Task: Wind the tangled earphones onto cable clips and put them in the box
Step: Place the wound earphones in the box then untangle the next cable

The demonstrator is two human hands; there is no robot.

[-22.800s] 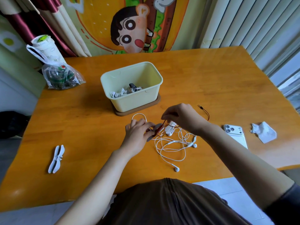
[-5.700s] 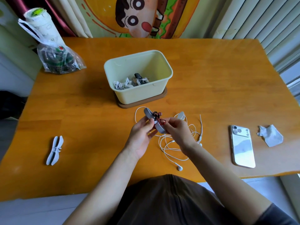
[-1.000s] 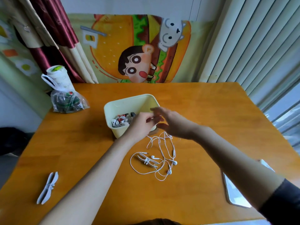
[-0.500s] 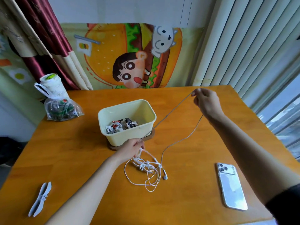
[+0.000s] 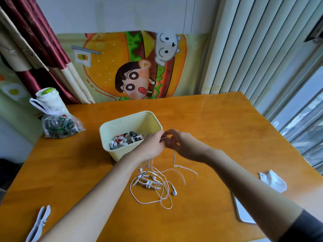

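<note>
Earphones (image 5: 174, 193), one set, pinched in left grip (image 5: 152, 145), right grip (image 5: 182, 145); two clips (image 5: 148, 182) (image 5: 39, 222); one box (image 5: 120, 152).

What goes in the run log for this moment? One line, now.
phase: untangling | left hand: pinches earphone cable | right hand: pinches it too | clip: on table amid loose cable | box: holds wound earphones

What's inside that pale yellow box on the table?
In the box lie small wound earphone bundles, white, red and black. Its near wall and the left hand cover the front of the floor, so anything there is hidden.
</note>
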